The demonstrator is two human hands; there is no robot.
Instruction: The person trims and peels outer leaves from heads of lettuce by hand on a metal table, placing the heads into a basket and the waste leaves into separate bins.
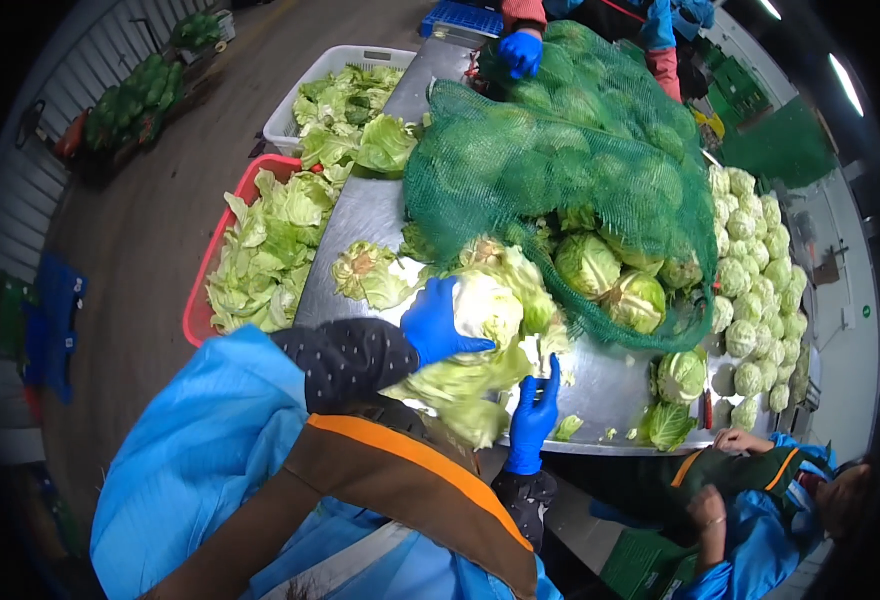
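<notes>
My gloved left hand [438, 322] is wrapped over a pale, partly leafless cabbage [488, 314] on the steel table [345, 250]. Loose outer leaves [460, 395] lie around it, some beneath my wrist. My gloved right hand [536, 410] is at the leaves' right edge, fingers stretched apart, nothing clearly held. A trimmed stem end with leaves [365, 270] lies to the left. Untrimmed cabbages [588, 262] spill from green mesh sacks [550, 150] just beyond my hands.
A red crate [200, 300] and white crate [310, 70] of leaves stand left. Trimmed cabbages [750, 290] are piled at right, loose cabbages [680, 378] nearer. A co-worker [770, 510] is at lower right, another's gloved hand [520, 52] at the far end.
</notes>
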